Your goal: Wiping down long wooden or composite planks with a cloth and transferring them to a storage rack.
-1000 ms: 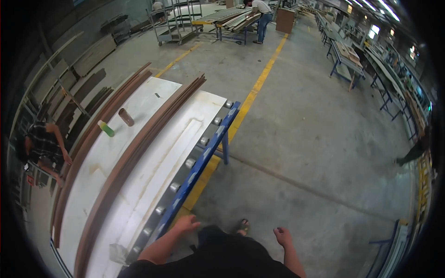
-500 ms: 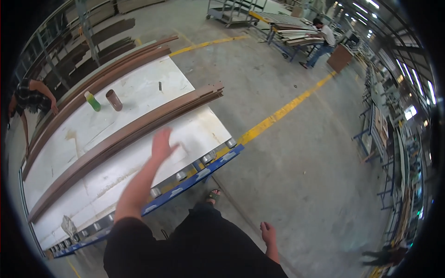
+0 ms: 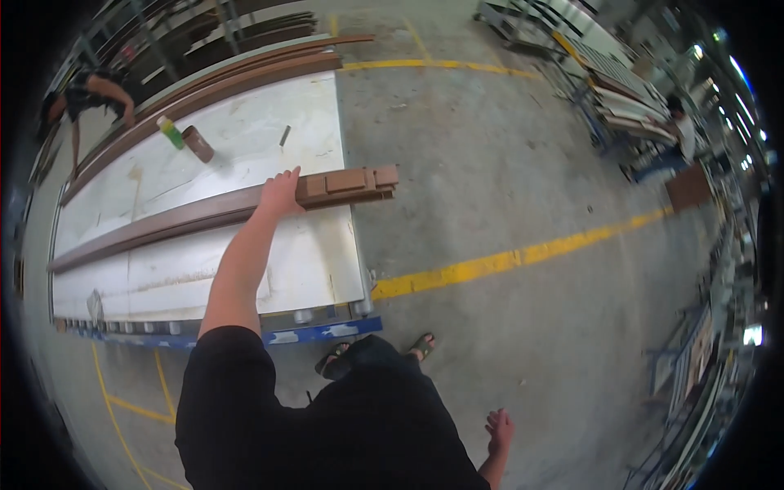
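My left hand (image 3: 280, 193) grips a long brown profile (image 3: 188, 214) across its width, fingers over the far edge and thumb on the near side. That profile lies along a white tabletop (image 3: 310, 253), and its right end juts past the table's edge. Shorter brown pieces (image 3: 346, 180) sit on top near this end, right of my hand. Away from the table, my right hand (image 3: 500, 428) hangs low over the floor with curled fingers and nothing seen in it. A green bottle (image 3: 171, 133) and a brown tube (image 3: 198, 144) stand farther back on the table.
More brown lengths (image 3: 245, 88) run along the table's far side, where another person's arm (image 3: 113, 87) reaches in. Blue framing with rollers (image 3: 304, 316) edges the near side. At far right, a second person (image 3: 682, 139) stands by a loaded rack (image 3: 625, 106).
My left hand has moved from above the bare tabletop onto the brown profile and closed round it. The view has turned and shifted; my right hand still hangs low.
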The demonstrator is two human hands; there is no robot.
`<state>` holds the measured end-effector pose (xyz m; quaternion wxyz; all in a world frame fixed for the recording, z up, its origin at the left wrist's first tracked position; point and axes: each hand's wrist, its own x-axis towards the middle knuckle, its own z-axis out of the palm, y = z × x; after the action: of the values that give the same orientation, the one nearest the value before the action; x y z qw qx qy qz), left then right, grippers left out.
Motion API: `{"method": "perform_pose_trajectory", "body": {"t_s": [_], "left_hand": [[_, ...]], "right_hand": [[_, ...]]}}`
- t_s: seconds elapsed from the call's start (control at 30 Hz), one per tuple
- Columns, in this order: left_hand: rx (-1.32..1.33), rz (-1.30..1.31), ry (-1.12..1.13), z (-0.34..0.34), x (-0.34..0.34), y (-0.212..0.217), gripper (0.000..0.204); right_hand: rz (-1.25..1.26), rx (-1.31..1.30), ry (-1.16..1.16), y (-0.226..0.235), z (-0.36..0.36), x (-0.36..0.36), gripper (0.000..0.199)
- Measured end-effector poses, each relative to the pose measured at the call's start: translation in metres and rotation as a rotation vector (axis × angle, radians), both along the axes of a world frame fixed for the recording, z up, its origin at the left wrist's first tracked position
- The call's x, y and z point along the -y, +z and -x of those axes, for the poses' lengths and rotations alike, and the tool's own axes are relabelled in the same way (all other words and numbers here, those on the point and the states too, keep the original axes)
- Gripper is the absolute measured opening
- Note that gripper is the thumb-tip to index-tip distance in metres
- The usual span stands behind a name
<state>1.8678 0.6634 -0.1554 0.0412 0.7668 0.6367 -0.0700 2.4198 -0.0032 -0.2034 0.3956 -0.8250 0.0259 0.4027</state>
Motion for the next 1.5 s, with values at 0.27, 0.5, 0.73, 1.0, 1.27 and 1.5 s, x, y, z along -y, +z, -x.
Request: {"method": "perform_pose_trajectory", "body": {"t_s": [0.27, 0.5, 0.73, 1.0, 1.27, 1.5], "left_hand": [[-0.047, -0.053, 0.062, -0.017, -0.004, -0.011, 0.086], [0.063, -0.068, 0.068, -0.015, -0.005, -0.012, 0.078], [0.230, -0.054, 0.058, -0.018, -0.024, 0.006, 0.066], [0.243, -0.013, 0.124, -0.023, -0.023, 0.008, 0.064], [0.237, -0.026, 0.097, -0.055, -0.025, 0.006, 0.062], [0.308, -0.082, 0.027, -0.135, -0.032, -0.004, 0.062]], "right_hand": [[-0.202, 0.146, 0.858, 0.051, -0.137, -0.367, 0.055], [-0.289, -0.166, 1.098, -0.005, -0.022, -0.613, 0.079], [-0.190, -0.454, 1.053, -0.029, 0.096, -0.732, 0.098], [-0.108, -0.733, 1.018, -0.026, 0.164, -0.745, 0.092], [-0.039, -0.826, 1.043, -0.032, 0.161, -0.753, 0.091], [-0.118, -0.804, 0.915, -0.027, 0.168, -0.743, 0.092]]}}
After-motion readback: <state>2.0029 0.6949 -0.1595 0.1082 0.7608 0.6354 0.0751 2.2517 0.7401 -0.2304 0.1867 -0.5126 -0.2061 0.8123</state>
